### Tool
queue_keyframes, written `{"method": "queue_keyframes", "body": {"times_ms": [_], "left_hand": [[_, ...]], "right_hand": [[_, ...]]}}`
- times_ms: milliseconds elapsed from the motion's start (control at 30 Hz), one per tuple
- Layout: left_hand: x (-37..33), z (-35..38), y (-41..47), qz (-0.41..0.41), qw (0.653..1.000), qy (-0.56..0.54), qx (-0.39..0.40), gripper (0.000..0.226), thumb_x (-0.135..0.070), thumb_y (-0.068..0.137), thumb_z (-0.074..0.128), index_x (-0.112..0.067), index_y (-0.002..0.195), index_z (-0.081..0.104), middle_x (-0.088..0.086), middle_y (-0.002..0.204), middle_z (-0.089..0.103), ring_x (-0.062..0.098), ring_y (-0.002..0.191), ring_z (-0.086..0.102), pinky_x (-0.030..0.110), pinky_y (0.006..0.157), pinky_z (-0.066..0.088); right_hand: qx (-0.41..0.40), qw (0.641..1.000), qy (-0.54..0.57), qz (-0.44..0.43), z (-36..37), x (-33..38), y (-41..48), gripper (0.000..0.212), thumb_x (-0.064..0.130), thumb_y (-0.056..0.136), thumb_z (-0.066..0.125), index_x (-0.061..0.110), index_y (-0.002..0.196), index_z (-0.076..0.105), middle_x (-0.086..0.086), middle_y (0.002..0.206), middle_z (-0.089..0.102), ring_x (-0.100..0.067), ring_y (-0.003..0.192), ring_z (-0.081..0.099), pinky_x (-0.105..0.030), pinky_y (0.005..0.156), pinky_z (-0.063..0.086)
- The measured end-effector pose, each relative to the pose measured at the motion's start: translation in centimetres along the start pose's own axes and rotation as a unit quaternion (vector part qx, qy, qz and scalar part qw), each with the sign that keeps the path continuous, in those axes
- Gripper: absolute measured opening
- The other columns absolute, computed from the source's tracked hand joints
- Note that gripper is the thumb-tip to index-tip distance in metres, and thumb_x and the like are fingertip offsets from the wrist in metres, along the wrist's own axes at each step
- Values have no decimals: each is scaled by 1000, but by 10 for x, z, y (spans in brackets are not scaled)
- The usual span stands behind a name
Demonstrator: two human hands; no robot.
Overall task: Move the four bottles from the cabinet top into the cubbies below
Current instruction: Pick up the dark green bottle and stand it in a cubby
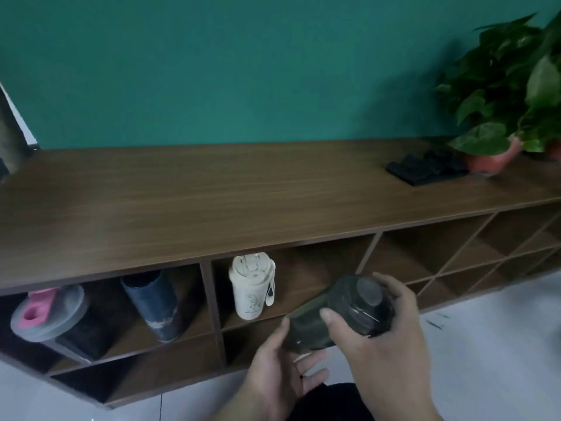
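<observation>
A dark smoky translucent bottle lies tilted in front of the cabinet, its cap end up to the right. My right hand grips its cap end. My left hand cups its base from below. A cream bottle stands upright in the middle top cubby. In the left top cubby stand a dark blue bottle and a clear bottle with a pink lid. The wooden cabinet top holds no bottles.
A potted plant in a pink pot and a black folded item sit at the right end of the cabinet top. Open cubbies continue to the right. A teal wall rises behind; pale floor lies below.
</observation>
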State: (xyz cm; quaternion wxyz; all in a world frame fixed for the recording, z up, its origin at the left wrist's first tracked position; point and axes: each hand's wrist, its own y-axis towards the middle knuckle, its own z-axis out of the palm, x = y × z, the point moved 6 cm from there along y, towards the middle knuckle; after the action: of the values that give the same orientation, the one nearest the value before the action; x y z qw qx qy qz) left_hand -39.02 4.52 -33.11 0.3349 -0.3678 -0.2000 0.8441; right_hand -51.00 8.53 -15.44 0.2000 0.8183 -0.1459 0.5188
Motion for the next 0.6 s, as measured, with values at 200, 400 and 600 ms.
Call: {"method": "queue_keyframes", "body": {"times_ms": [200,400,600], "left_hand": [[7,-9,57,-55,996,-51,-38,64,-55,85,60,-13,134,65,17,129,71,29,122,61,51,113,41],[7,-11,106,-77,991,-49,-100,57,-59,93,51,-14,125,67,13,109,80,32,118,64,49,117,36],[3,-12,123,-60,989,-83,-109,52,-52,96,50,-11,123,68,13,112,79,33,115,68,50,117,35]], "right_hand": [[117,991,-13,59,36,-44,32,86,41,53,91,62,115,35,47,101,57,17,98,58,-12,81,44],[129,983,-66,112,59,-77,82,76,49,58,85,47,123,46,27,100,65,3,95,62,-29,88,54],[96,986,-84,106,80,-95,114,87,57,61,82,36,135,43,23,103,64,-3,97,62,-30,87,54]]}}
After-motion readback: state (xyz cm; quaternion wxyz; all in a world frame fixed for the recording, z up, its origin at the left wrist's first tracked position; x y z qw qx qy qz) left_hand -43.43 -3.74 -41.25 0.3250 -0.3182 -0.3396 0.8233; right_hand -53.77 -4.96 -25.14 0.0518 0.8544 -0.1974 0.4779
